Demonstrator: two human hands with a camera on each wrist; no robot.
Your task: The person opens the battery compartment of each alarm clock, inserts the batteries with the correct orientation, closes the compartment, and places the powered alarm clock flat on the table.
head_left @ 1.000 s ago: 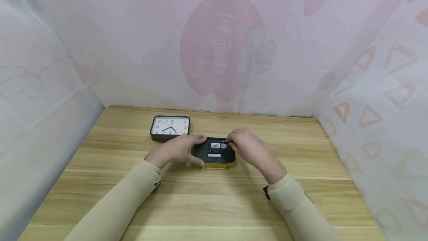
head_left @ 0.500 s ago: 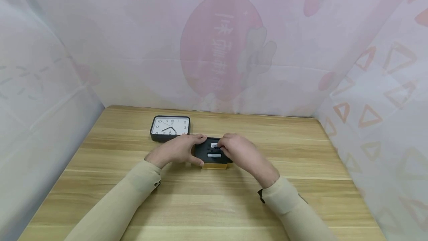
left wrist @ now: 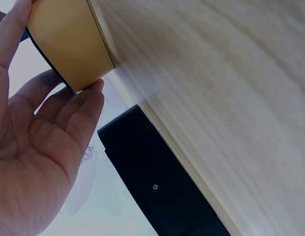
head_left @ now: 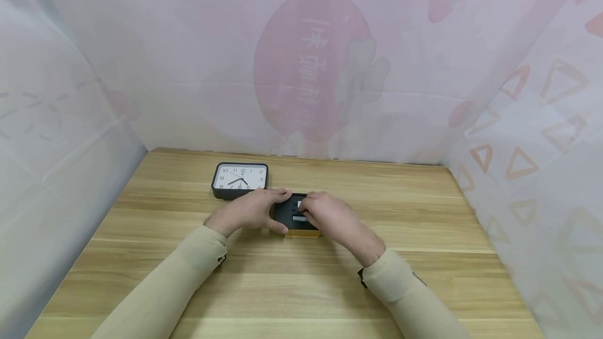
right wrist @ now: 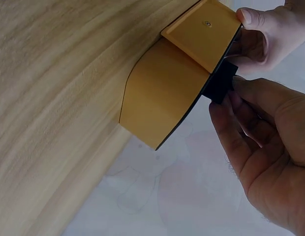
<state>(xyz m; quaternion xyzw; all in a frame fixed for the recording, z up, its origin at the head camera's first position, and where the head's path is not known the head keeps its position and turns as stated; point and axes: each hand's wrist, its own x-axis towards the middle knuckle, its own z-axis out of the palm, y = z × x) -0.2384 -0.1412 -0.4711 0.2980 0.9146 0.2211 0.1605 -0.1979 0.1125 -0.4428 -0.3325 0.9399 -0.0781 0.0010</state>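
Observation:
A yellow-sided clock point(head_left: 285, 214) lies face down on the table, its black back upward. A pale battery point(head_left: 299, 218) sits in the slot on that back. My left hand point(head_left: 249, 210) grips the clock's left end, with the thumb at the near edge and fingers at the far edge. Between the thumb and fingers of my right hand point(head_left: 333, 219) is a small black battery cover point(right wrist: 222, 82), held upright against the back in the right wrist view. That hand hides the right part of the clock in the head view.
A second clock point(head_left: 240, 178), black-framed with a white dial, lies face up just behind my left hand. The wooden table point(head_left: 292, 286) meets a printed cloth backdrop point(head_left: 212, 98) along its far edge, and cloth hangs at both sides.
My right hand has moved left and slightly nearer, from the clock's far right corner to beside the battery slot, bringing the battery cover with it. The left hand stays in place.

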